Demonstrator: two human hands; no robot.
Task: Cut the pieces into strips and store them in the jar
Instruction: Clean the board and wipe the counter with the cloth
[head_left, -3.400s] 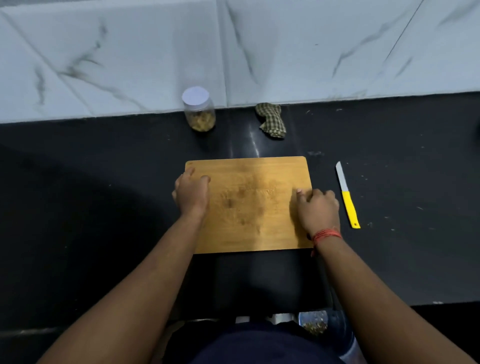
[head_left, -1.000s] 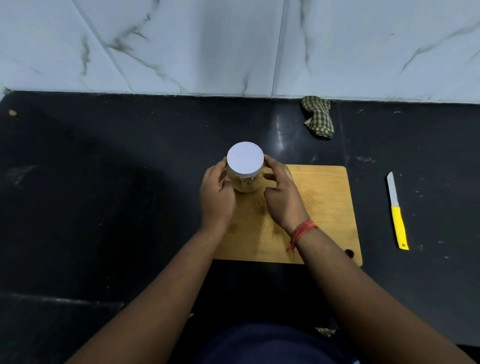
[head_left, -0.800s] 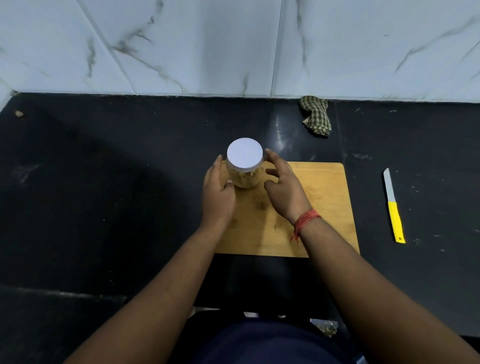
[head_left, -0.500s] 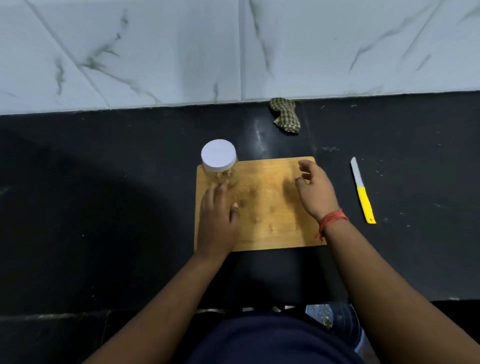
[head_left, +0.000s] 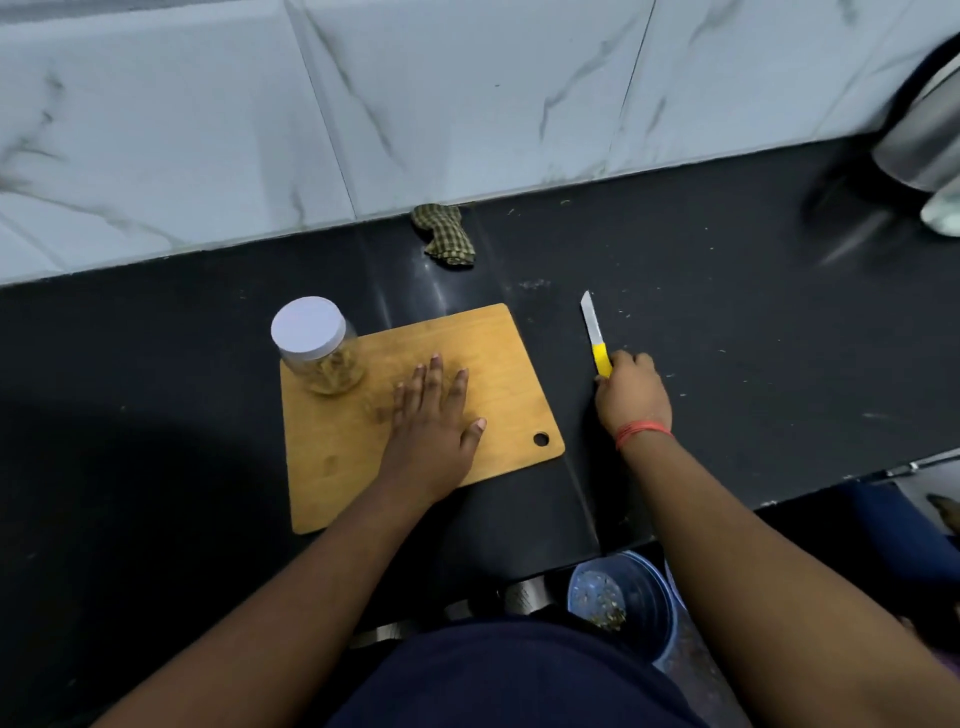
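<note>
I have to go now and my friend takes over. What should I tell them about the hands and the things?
Left hand: flat, fingers straight, pressing on the cutting board.
Right hand: fingers curled at the yellow handle of the knife, which lies on the black counter right of the board.
Jar: upright on the board's far left corner, white lid on, tan pieces inside.
Done: jar is on the board.
Left: lift the knife, open the jar, cut the pieces into strips, put them back. No loose pieces show on the board.
</note>
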